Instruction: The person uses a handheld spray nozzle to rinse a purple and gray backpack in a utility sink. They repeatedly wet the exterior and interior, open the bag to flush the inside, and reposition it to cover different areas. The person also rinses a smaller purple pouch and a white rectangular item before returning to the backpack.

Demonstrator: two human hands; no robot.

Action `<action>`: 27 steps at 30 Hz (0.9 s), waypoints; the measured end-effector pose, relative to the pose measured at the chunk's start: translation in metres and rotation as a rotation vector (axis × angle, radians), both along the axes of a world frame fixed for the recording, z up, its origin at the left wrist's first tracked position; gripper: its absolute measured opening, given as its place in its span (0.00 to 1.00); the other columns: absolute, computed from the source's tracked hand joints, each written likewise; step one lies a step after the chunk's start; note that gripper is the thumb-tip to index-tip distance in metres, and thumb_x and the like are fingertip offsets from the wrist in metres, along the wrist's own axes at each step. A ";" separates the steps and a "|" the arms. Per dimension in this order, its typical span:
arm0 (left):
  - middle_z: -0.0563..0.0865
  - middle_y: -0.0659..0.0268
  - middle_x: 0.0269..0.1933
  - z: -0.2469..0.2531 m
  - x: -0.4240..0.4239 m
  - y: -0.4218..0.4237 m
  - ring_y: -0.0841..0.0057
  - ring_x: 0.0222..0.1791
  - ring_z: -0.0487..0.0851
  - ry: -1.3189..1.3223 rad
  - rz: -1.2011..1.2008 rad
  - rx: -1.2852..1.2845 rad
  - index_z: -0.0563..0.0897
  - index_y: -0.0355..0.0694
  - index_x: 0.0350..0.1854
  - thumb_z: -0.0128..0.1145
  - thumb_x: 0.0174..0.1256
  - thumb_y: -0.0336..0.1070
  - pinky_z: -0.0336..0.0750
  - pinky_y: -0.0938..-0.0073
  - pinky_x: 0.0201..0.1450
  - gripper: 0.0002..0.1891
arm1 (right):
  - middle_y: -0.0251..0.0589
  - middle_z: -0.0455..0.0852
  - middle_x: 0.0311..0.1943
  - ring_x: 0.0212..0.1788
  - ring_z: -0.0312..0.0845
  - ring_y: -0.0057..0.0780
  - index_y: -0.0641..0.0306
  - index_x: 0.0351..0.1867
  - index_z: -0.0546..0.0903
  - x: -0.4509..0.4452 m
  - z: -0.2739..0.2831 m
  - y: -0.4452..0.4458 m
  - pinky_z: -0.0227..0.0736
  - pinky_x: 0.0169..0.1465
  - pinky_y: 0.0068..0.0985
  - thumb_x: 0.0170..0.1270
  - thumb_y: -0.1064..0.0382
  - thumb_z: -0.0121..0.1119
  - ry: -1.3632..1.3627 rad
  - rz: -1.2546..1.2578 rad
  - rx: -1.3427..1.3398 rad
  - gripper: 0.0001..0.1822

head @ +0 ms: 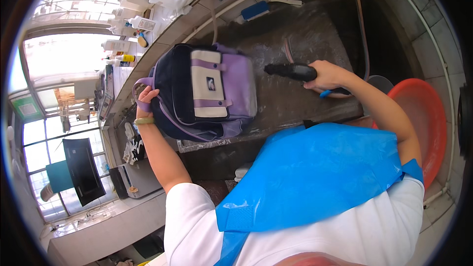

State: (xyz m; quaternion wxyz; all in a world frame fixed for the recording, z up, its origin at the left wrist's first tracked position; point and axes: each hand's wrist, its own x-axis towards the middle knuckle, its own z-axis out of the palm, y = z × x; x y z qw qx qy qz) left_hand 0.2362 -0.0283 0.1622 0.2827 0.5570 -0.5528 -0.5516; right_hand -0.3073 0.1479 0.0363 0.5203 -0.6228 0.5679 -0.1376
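A navy and purple backpack [177,88] with a cream front panel lies on a wet grey slab [303,40]. My left hand [147,99] grips the purple top loop of the backpack at its left end. In my right hand [327,75] is a black spray nozzle [290,71], pointed left towards the bag's purple lower part and apart from it. A hose [288,50] shows on the slab behind the nozzle. Fine spray or mist blurs the bag's right edge.
A blue brush [255,10] and a white-handled tool [286,2] lie along the slab's far edge. Several white bottles [142,24] stand on a tiled ledge at the left. An orange-red basin [425,118] stands right of my arm. Another hose [361,26] hangs at the back right.
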 end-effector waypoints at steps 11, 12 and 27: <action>0.86 0.64 0.44 0.002 -0.026 -0.008 0.78 0.42 0.85 0.037 0.028 -0.020 0.82 0.33 0.50 0.59 0.57 0.23 0.78 0.79 0.48 0.16 | 0.54 0.86 0.35 0.42 0.83 0.46 0.68 0.41 0.82 0.036 0.006 0.028 0.75 0.47 0.35 0.49 0.60 0.65 0.000 0.076 -0.059 0.19; 0.87 0.60 0.43 0.006 -0.036 -0.001 0.76 0.43 0.84 0.056 0.056 -0.013 0.79 0.28 0.51 0.61 0.56 0.24 0.76 0.77 0.52 0.18 | 0.52 0.86 0.35 0.41 0.83 0.45 0.67 0.40 0.81 0.045 0.011 0.035 0.74 0.47 0.35 0.50 0.60 0.66 -0.007 0.123 -0.075 0.17; 0.85 0.57 0.50 -0.021 0.003 -0.030 0.73 0.53 0.82 -0.062 0.109 -0.106 0.73 0.22 0.57 0.57 0.62 0.30 0.67 0.74 0.66 0.23 | 0.48 0.87 0.31 0.37 0.84 0.41 0.64 0.38 0.81 0.071 0.015 0.058 0.75 0.43 0.35 0.54 0.61 0.66 -0.125 0.220 -0.045 0.13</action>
